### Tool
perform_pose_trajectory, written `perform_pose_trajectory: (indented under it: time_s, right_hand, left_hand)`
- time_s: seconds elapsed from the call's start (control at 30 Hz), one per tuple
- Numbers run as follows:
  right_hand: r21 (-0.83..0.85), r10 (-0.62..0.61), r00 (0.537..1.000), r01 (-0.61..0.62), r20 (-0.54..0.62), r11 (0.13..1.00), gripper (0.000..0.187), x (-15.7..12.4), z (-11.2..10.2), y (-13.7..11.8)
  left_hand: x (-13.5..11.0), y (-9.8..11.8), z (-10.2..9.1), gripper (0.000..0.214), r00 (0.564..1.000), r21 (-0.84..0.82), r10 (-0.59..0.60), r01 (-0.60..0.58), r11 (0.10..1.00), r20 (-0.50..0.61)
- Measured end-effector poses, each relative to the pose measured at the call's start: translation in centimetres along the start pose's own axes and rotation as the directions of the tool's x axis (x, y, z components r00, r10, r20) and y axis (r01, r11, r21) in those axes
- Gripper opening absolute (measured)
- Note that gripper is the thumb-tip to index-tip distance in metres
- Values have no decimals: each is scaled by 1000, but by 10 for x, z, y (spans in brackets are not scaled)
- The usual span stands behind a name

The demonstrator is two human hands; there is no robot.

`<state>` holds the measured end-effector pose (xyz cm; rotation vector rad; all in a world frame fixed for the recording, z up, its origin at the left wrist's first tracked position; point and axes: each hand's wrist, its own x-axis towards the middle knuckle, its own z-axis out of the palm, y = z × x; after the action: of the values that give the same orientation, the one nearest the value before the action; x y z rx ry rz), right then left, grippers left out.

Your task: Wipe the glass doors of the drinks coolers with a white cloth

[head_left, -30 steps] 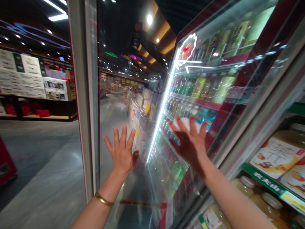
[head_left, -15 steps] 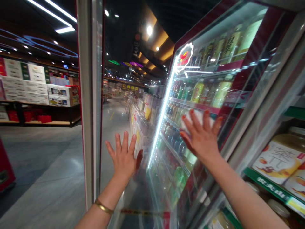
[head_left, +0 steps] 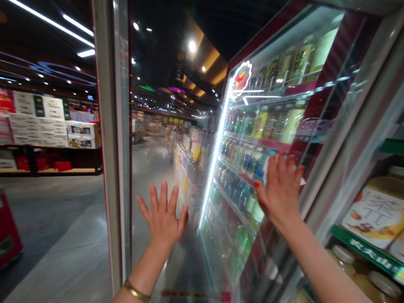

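Note:
A glass cooler door (head_left: 148,126) stands in front of me, with its metal frame (head_left: 110,147) on the left. My left hand (head_left: 162,216) lies flat on the glass, fingers spread and empty, a gold bangle on the wrist. My right hand (head_left: 280,189), with red nails, presses a white cloth (head_left: 266,167) against the glass further right, fingers spread over it. Only the cloth's edges show past the fingers. Rows of drink bottles (head_left: 252,122) on lit shelves appear behind the glass.
Large juice bottles (head_left: 372,210) stand on shelves at the right, above a green price strip (head_left: 362,248). A store aisle with a shiny grey floor (head_left: 63,235) runs to the left. Stacked boxes (head_left: 47,122) sit on a far rack, and a red bin (head_left: 9,235) stands at the left edge.
My right hand slid the white cloth to the right across the glass. My left hand stayed flat in about the same spot.

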<state>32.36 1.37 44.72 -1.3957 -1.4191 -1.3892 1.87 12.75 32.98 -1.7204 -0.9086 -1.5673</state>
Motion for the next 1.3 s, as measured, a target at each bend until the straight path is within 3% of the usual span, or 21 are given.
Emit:
perform_pose_trajectory:
  time_s: [0.07,0.1,0.17,0.23,0.27,0.33,0.4,0.47,0.53,0.57,0.6,0.67,0.73,0.77,0.83,0.93,1.03,1.13,1.2,1.27,1.3]
  right_hand:
    - [-6,173,984,-174,-27,985,80,31,-3,1]
    - [3,172,985,-172,-27,985,80,37,-2,-11]
    - [33,-6,1000,5,12,999,81,25,3,-48]
    - [94,-275,961,272,26,958,70,-11,9,-81]
    - [117,-391,920,389,-6,914,64,-30,12,-89]
    - [114,-433,901,432,-13,895,62,-55,13,-79]
    - [71,-279,960,277,9,958,70,-48,10,-46]
    - [31,-21,1000,21,6,999,75,-13,6,-17]
    - [36,152,988,-151,-31,988,77,26,4,-13]
    - [55,161,986,-159,-45,986,78,39,5,-22]
    - [80,104,994,-100,-42,992,79,44,6,-37]
    - [147,-168,985,170,-27,974,80,34,8,-70]
    - [200,-461,887,457,-29,867,71,10,10,-89]
    - [202,-535,844,531,-36,823,66,-1,11,-88]
    - [157,-505,862,504,-37,849,66,-5,9,-69]
    - [66,-208,976,212,-58,975,78,30,6,-37]
    - [50,-62,995,66,-78,997,78,63,8,-59]
    - [145,-303,951,308,-60,940,65,43,15,-119]
    - [223,-522,850,524,-74,822,52,11,18,-143]
    - [218,-582,809,583,-76,783,47,-10,19,-137]
    - [192,-552,831,553,-64,811,51,-11,18,-126]
  left_hand:
    - [-1,-2,1,92,1000,8,-2,2,1000,-7]
    - [-1,-2,1,92,1000,9,4,-4,1000,-9]
    - [-1,-3,1,92,1000,7,9,-9,1000,-9]
    - [1,-3,-1,91,1000,4,16,-16,1000,-10]
    - [1,-2,-2,91,1000,3,18,-18,1000,-13]
    - [2,1,-3,90,1000,-3,13,-13,1000,-17]
    - [3,5,-3,89,1000,-15,-4,3,1000,-21]
    - [4,9,-1,90,999,-28,-26,25,999,-26]
    - [5,11,0,89,999,-38,-41,40,998,-35]
    - [6,11,0,89,998,-43,-48,46,998,-38]
    - [5,10,0,88,998,-49,-50,48,998,-40]
    - [1,7,-4,88,998,-55,-53,52,997,-24]
    - [-11,0,-8,89,998,-36,-69,69,997,15]
    - [-20,-5,-9,91,996,-22,-78,79,997,37]
    - [-40,-14,-10,95,994,4,-94,94,996,54]
    - [-65,-24,-5,97,998,45,-57,57,997,12]
    - [-73,-27,-2,97,1000,72,-24,25,997,-14]
    - [-73,-29,-1,99,999,53,-26,25,998,19]
    - [-75,-30,-1,101,999,49,-28,26,998,45]
    - [-76,-31,1,102,998,47,-36,34,998,54]
    - [-76,-30,2,101,998,45,-37,35,998,51]
